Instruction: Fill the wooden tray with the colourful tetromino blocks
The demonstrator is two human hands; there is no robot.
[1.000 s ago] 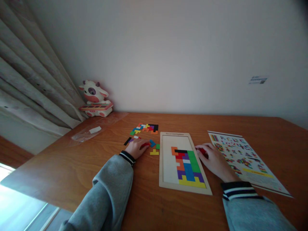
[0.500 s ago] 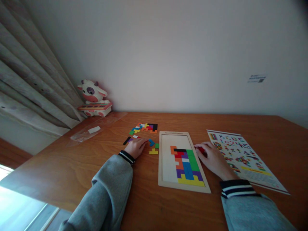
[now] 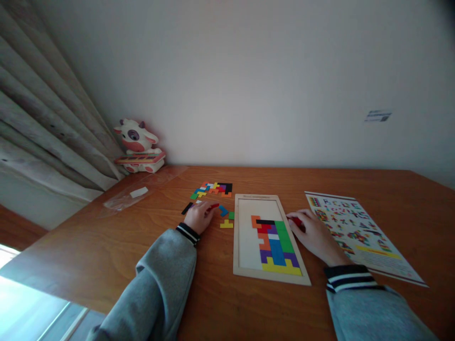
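My left hand [image 3: 199, 218] is closed in a pinch on a red puzzle piece [image 3: 214, 205], above the loose pieces left of the board. My right hand [image 3: 316, 237] is closed around another red puzzle piece [image 3: 296, 220], mostly hidden by the fingers, at the right edge of the wooden puzzle board [image 3: 249, 274]. Orange, black, red, purple, green, blue, white and yellow pieces fill the board's lower right part. Between my left hand and the board lie a blue piece [image 3: 223, 210], a green piece [image 3: 231, 215] and a yellow piece [image 3: 226, 224].
More coloured pieces [image 3: 213, 188] lie in a group behind my left hand, with a black piece [image 3: 186, 208] beside it. A printed pattern sheet [image 3: 373, 237] lies on the right. Clear plastic wrapping [image 3: 122, 201] and a cow toy [image 3: 138, 144] are at the left.
My left hand has lifted the red piece slightly, so it shows more clearly between the fingertips. My right hand stays by the board's edge.
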